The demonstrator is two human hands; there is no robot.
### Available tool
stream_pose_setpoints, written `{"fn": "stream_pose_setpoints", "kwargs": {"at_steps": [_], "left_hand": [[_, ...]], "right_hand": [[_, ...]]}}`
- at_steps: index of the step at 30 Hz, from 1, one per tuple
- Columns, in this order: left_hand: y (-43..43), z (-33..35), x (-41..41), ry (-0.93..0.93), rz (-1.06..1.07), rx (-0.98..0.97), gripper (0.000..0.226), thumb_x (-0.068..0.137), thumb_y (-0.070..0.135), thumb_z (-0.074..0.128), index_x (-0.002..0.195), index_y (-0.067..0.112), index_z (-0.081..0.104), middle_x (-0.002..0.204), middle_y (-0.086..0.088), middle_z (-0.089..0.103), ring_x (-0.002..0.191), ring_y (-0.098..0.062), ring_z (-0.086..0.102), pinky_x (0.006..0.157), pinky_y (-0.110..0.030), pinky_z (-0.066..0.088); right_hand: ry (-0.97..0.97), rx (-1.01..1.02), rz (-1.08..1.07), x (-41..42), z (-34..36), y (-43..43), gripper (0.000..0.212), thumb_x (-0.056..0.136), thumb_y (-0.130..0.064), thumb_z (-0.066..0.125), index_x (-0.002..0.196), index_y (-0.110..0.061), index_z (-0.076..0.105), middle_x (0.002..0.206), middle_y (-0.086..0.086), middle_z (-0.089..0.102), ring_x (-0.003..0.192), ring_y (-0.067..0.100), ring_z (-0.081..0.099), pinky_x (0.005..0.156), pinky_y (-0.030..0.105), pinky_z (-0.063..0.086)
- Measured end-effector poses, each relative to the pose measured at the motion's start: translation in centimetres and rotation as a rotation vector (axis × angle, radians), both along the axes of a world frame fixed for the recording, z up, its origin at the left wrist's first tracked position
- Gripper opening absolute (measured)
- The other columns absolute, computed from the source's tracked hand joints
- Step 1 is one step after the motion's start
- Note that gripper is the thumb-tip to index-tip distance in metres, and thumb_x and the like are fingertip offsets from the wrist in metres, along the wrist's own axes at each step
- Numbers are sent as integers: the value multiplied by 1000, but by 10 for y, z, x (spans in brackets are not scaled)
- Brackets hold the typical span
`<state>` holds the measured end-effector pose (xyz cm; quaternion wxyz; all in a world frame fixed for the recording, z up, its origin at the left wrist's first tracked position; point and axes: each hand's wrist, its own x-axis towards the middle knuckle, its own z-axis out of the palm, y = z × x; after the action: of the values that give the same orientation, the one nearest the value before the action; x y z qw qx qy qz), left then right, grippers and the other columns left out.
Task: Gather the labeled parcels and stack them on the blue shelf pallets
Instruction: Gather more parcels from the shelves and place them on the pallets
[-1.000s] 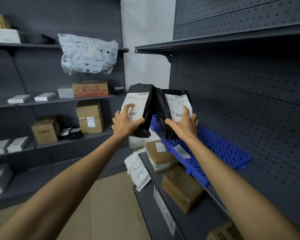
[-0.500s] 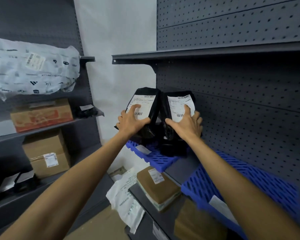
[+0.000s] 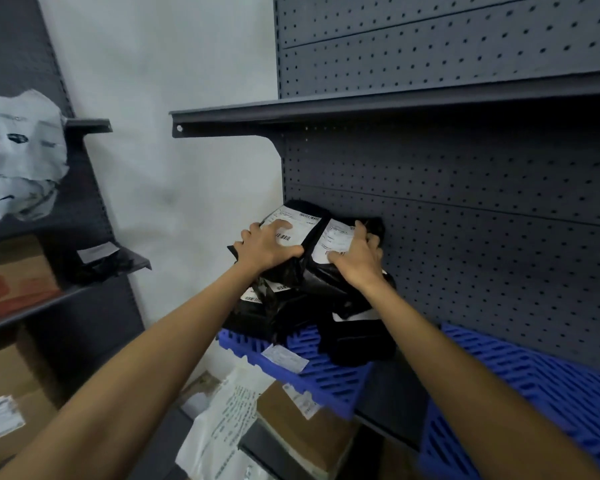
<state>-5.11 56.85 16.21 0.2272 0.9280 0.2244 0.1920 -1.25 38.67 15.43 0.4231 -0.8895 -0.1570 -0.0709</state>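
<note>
Two black plastic parcels with white barcode labels lie side by side on top of a heap of other black parcels (image 3: pixel 284 313). The heap rests on a blue slatted pallet (image 3: pixel 326 379) at the left end of the dark shelf. My left hand (image 3: pixel 267 249) grips the left parcel (image 3: pixel 300 225) over its label. My right hand (image 3: pixel 359 261) grips the right parcel (image 3: pixel 336 239), close to the pegboard back wall. A second blue pallet (image 3: pixel 520 382) lies on the same shelf at the lower right, with my right forearm crossing in front of it.
An overhanging shelf (image 3: pixel 361 112) sits above the heap. Below the pallet lie a brown carton (image 3: pixel 291 431) and a white mailer bag (image 3: pixel 222 431). On the left rack are a grey printed bag (image 3: pixel 18 157), cartons (image 3: pixel 11 278) and a small black parcel (image 3: pixel 101 261).
Both hands carried the two upright parcels forward and laid them down flat on the heap of black parcels. The view moved closer to the shelf and turned right.
</note>
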Motion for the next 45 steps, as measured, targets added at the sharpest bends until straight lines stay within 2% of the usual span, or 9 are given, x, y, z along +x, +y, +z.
{"fn": "stream_pose_setpoints", "kwargs": {"at_steps": [8,12,14,17,19,21,23,31,45], "left_hand": [[27,-12,14,-54,-203,20,48,78,58,63,124,45,57,152,-4,37,137,-37,34,108,-54,29],[31,-11,6,-58,-341,70,43,88,57,58,127,38,57,159,-3,26,147,-24,23,113,-62,10],[29,-10,-2,-104,-410,144,37,93,49,55,127,35,57,155,1,31,146,-17,26,113,-63,4],[13,-5,-19,-196,-556,266,34,99,36,49,132,28,55,144,3,48,135,-20,42,115,-57,19],[-9,-5,-30,-248,-694,339,37,101,30,48,136,20,53,142,-3,52,128,-26,50,105,-45,39],[-41,-10,-39,-306,-807,392,40,101,30,49,139,17,52,140,-5,54,124,-27,54,93,-40,47],[-85,-17,-54,-326,-919,421,42,101,33,49,141,19,50,140,-3,54,123,-26,55,90,-39,50],[-270,-42,-125,-300,-1279,523,39,97,35,51,135,26,55,134,1,60,121,-25,56,94,-39,47],[-624,-63,-301,-389,-1732,640,35,98,31,52,133,27,55,129,1,62,119,-23,57,87,-38,49]], "right_hand": [[-53,-197,-46,-15,-10,11,64,99,-39,45,153,-16,20,154,17,18,137,39,26,109,46,32],[-108,-239,-103,-41,-12,3,60,100,-38,45,151,-17,23,151,15,28,134,37,31,104,46,37],[-124,-281,-133,-57,-12,-3,61,100,-36,47,152,-17,21,151,13,30,134,36,30,102,46,38],[-130,-371,-159,-89,-17,-17,63,98,-33,50,152,-17,21,149,13,34,135,35,29,103,47,38],[-135,-468,-200,-114,-23,-36,63,98,-33,51,152,-16,23,146,14,39,134,36,31,104,45,38],[-138,-558,-272,-141,-33,-67,58,97,-33,51,148,-16,31,143,13,44,131,35,35,103,44,38],[-111,-623,-380,-173,-42,-106,53,97,-33,52,144,-16,37,141,12,46,129,35,37,103,45,39],[79,-699,-771,-308,-55,-261,51,93,-27,54,141,-16,39,135,11,50,127,34,41,97,43,42],[336,-745,-1221,-555,-66,-537,45,95,-29,51,137,-14,41,131,10,49,126,33,40,90,43,44]]}}
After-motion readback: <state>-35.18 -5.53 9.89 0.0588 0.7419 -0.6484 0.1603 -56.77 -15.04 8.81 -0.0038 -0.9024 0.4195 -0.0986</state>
